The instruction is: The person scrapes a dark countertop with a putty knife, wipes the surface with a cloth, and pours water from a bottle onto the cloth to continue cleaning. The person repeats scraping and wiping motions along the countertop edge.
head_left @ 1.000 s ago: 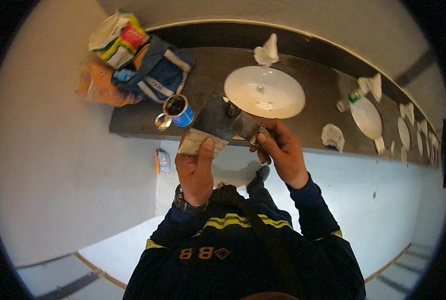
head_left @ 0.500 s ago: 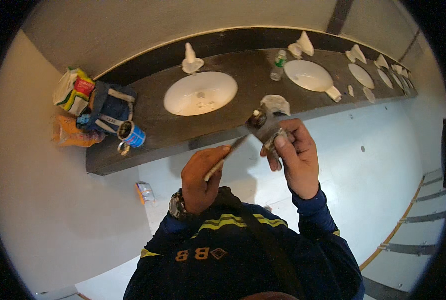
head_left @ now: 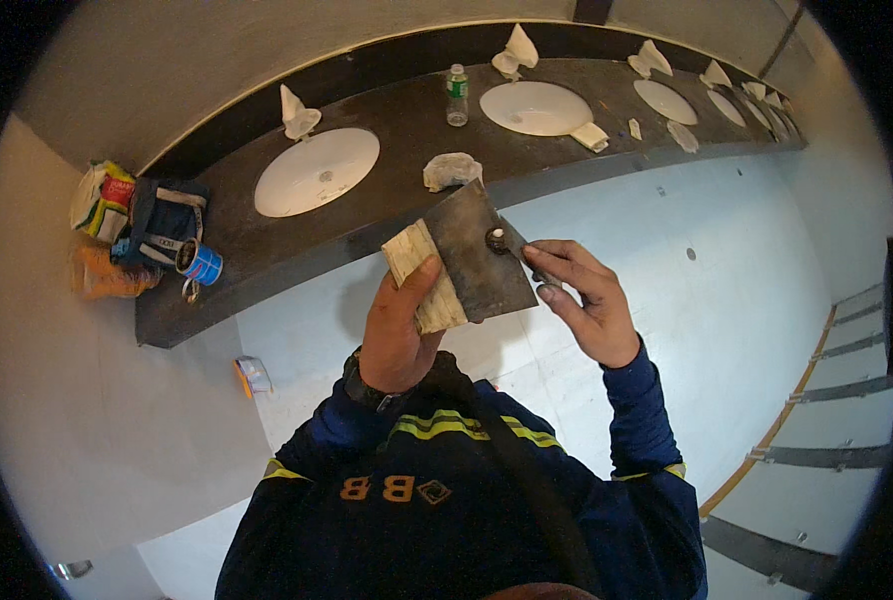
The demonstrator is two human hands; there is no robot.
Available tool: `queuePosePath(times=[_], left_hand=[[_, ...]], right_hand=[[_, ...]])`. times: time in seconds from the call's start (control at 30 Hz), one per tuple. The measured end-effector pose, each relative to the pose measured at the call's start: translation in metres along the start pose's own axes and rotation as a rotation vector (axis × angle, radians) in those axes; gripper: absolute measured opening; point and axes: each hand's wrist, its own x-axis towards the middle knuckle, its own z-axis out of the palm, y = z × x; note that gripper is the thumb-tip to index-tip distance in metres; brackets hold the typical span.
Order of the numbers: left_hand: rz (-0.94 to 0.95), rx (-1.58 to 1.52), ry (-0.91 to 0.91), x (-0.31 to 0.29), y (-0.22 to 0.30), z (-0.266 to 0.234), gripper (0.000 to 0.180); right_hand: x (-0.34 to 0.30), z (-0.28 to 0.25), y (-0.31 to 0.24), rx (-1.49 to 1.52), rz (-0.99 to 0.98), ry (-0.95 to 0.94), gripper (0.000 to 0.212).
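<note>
My left hand (head_left: pixel 395 340) is closed round the pale wooden grip of a broad scraper (head_left: pixel 472 265). Its square, stained metal blade lies nearly face up. A dark dab of paste with a white bit (head_left: pixel 496 240) sits by the blade's right edge. In my right hand (head_left: pixel 589 305), thumb and fingers pinch a narrower putty knife (head_left: pixel 514 242), seen almost edge-on and meeting the broad blade beside the paste. The fingers hide its handle. Just beyond the blade, a crumpled clear plastic piece (head_left: pixel 452 170) lies on the dark counter (head_left: pixel 407 130).
White oval sinks (head_left: pixel 319 172) line the counter, with taps wrapped in white (head_left: pixel 298 112). A plastic bottle (head_left: pixel 457 96) stands between two sinks. At the left end are a blue tool bag (head_left: pixel 167 220), a blue can (head_left: pixel 200 262) and an orange bag (head_left: pixel 107 272). A small packet (head_left: pixel 254 376) lies below.
My left hand has turned the broad scraper from edge-on to face up. My right hand has tilted the putty knife edge-on against it. The view has shifted, so the counter sits further left.
</note>
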Motion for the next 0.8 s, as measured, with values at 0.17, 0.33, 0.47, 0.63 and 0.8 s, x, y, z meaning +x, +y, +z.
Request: queuePosePath(times=[0.17, 0.33, 0.47, 0.63, 0.8], left_hand=[[0.082, 0.106, 0.047, 0.0, -0.007, 0.018, 0.039], [0.082, 0.079, 0.076, 0.003, -0.002, 0.036, 0.034], [0.089, 0.106, 0.013, 0.013, -0.005, 0.028, 0.033], [0.11, 0.172, 0.002, 0.022, 0.0, 0.016, 0.03], [0.092, 0.196, 0.002, 0.033, 0.01, 0.011, 0.033]], right_hand=[[-0.022, -0.031, -0.013, -0.323, 0.046, 0.15, 0.041], [-0.027, -0.03, -0.068, -0.645, -0.044, 0.289, 0.048], [-0.023, -0.024, -0.072, -0.81, 0.006, 0.162, 0.051], [-0.011, -0.012, -0.074, -0.831, 0.04, 0.196, 0.049], [0.007, 0.001, -0.075, -0.841, -0.003, 0.199, 0.047]])
